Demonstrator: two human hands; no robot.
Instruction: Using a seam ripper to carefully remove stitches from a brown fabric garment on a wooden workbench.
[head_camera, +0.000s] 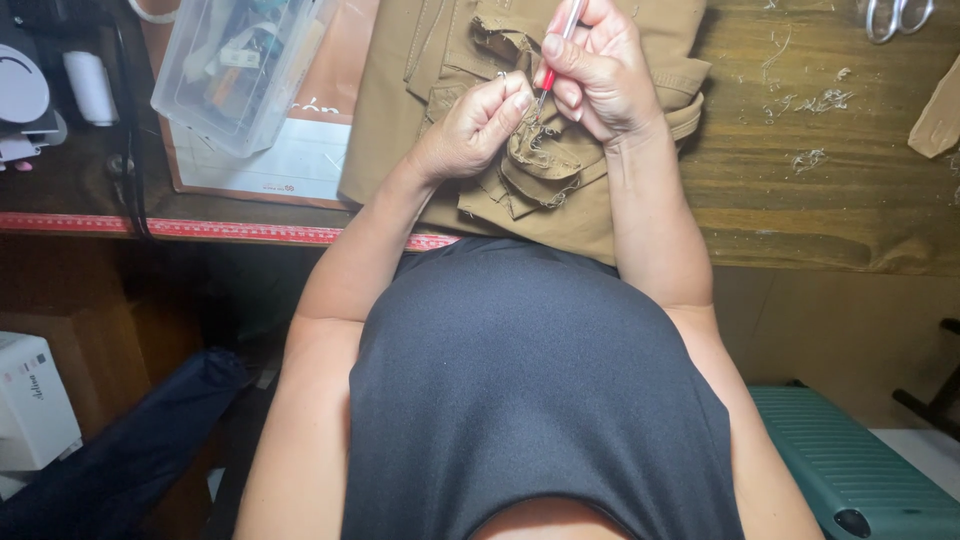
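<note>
Dark sleeveless top (530, 390) fills centre foreground, nearest the lens, w/ both bare forearms running up from it to the work.

Far left, low: white machine (30, 400) on a shelf, dark blue cloth (130, 450) slumped beside it. Above, on surface (830, 200): white thread spool (90, 85) at upper left, black cable nearby. Red measuring tape (230, 231) runs along surface's front edge. Clear plastic box (235, 65) w/ mixed small items sits tilted on a brown-bordered pad (290, 160).

Centre: tan garment (400, 120) lies bunched on surface, partly hanging over front edge. Left hand (475, 125) closed, pinching a frayed fold of the garment betw thumb & fingers. Right hand (600, 70) just beside it, touching, closed around a red-handled seam ripper (556, 55); tip meets the fabric right at left hand's pinch. Loose threads show at that seam.

Right: thread scraps (810, 105) scattered on bare wood. Scissors (898, 18) at top edge, only handles showing. Tan fabric piece (940, 115) at far right edge. Below surface: teal ribbed case (850, 460) on floor, lower right.
</note>
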